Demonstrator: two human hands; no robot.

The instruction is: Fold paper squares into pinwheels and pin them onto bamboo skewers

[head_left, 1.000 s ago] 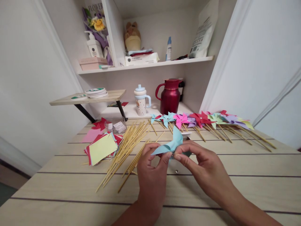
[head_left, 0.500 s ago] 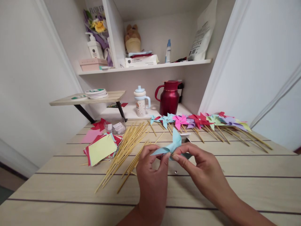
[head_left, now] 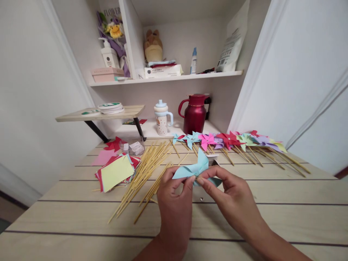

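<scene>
Two hands on one part, head view. Left hand (head_left: 175, 197) has its thumb and fingers closed on the light-blue paper pinwheel (head_left: 192, 169), gripping near the middle. Right hand (head_left: 234, 194) pinches the same spot from the right, thumb and index nearly meeting the left thumb. Pinwheel is up off the tabletop (head_left: 108, 246), roughly centre, blades curled and fanned out left, far and right. Can't tell what sits between the fingertips; hub is mostly covered.

Risks, my read:
- Pinch area is tiny. If either thumb slips, the folded blades could spring open, since paper wants to flatten.
- Too much squeeze at the hub: could crease or tear, thin paper with load on one point.
- Any small fastener in the pinch could pop out. One small shiny piece (head_left: 201, 199) lies loose just near of the pinwheel, below the hands; a wrist dropping there could flick it away.
- Loose sticks (head_left: 145, 172) fan out left of the left hand, some running close behind it. A sideways sweep would scatter them, maybe into the paper stack (head_left: 116, 174) farther left.
- Small open box (head_left: 214, 159) is just beyond the right fingers. A forward push could knock it.
- Row of pinwheels on sticks (head_left: 230, 140), far right: well apart, low risk unless the right arm swings out.
</scene>
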